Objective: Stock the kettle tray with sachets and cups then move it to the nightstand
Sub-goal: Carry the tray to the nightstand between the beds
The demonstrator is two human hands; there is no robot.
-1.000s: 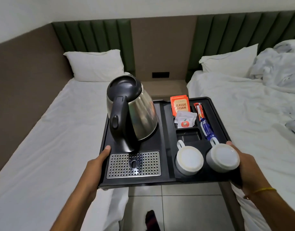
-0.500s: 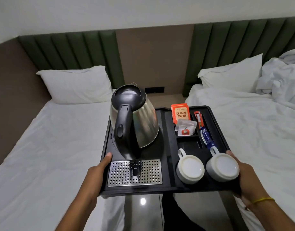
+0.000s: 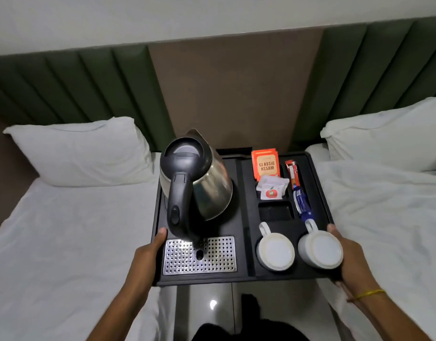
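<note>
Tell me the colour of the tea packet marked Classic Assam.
Orange Classic Assam packet, seen in the head view.

The rectangular plastic tray [image 3: 244, 278] is black. The steel kettle [image 3: 207, 185] has a shiny silver body with a black lid and black handle. The metal drip grate [image 3: 212, 262] is silver with a regular pattern of small round holes. The two ceramic cups [image 3: 275, 251] are white. One paper sachet [image 3: 266, 164] is orange; another small sachet [image 3: 271, 191] is white with a red mark. The padded headboard [image 3: 76, 87] is dark green with vertical stripes.
</note>
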